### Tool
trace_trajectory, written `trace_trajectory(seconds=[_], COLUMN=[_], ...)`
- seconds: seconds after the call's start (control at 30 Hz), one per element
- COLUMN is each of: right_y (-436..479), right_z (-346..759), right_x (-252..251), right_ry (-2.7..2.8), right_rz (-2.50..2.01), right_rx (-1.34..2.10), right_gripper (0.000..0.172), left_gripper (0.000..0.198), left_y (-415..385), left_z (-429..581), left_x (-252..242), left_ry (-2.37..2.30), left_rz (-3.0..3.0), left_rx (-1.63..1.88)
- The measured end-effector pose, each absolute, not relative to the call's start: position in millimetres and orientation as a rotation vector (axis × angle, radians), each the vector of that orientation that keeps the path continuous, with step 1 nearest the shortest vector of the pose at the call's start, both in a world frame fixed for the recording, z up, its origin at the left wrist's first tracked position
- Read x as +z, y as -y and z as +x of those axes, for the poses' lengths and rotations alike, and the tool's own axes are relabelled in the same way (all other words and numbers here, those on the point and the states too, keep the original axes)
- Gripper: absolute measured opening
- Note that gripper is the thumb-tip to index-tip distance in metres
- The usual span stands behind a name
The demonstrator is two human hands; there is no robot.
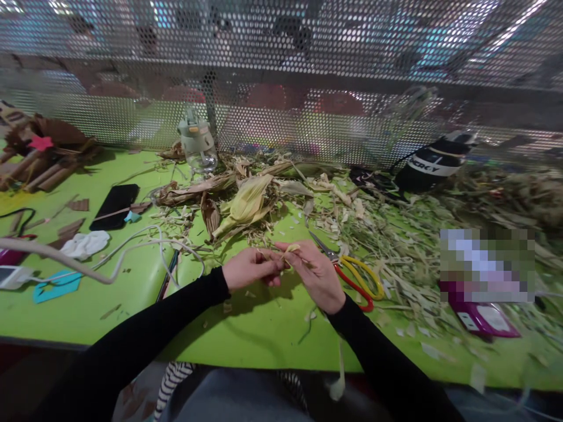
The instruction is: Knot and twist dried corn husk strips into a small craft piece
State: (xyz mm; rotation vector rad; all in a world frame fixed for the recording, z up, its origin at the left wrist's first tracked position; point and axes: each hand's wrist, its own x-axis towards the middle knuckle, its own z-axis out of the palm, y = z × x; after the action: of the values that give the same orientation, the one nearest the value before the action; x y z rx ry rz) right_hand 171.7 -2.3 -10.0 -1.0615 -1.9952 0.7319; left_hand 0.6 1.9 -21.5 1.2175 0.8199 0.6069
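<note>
Grip of the right hand is narrow, pinching a small, pale yellow strip of dry husk; the left hand closes its fingertips on the same strip, probably to keep so thin a piece steady. From where I stand, the strip is between the two hands, seemingly raised over the green desk, back from the middle of its front edge. Steel scissors with red and yellow handles lie just beside the right hand, perhaps for easy reach. Toward the rear edge, a yellow, leafy husk bundle rests beside dry brown husks, maybe to leave working room.
</note>
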Motion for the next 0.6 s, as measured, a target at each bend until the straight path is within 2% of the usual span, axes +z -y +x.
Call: trace_trajectory(seconds=[0.17, 0.23, 0.6], right_y=[2, 1, 0], right_z=[178, 181, 188], right_x=[-7, -4, 14], right_ry=[1.798, 1.861, 2.435], right_rz=[-1.039, -1.006, -0.913], right_rx=[1.138, 1.166, 0.553], right_gripper=[0.020, 0.023, 0.011], left_gripper=[0.048, 0.049, 0.042], left_y=[-2, -1, -1], left_z=[0, 0, -1], left_x=[-18, -19, -20], left_ry=[-0.727, -0.710, -0.651], left_rz=[1.056, 1.020, 0.928], left_rx=[0.531, 0.521, 0.485])
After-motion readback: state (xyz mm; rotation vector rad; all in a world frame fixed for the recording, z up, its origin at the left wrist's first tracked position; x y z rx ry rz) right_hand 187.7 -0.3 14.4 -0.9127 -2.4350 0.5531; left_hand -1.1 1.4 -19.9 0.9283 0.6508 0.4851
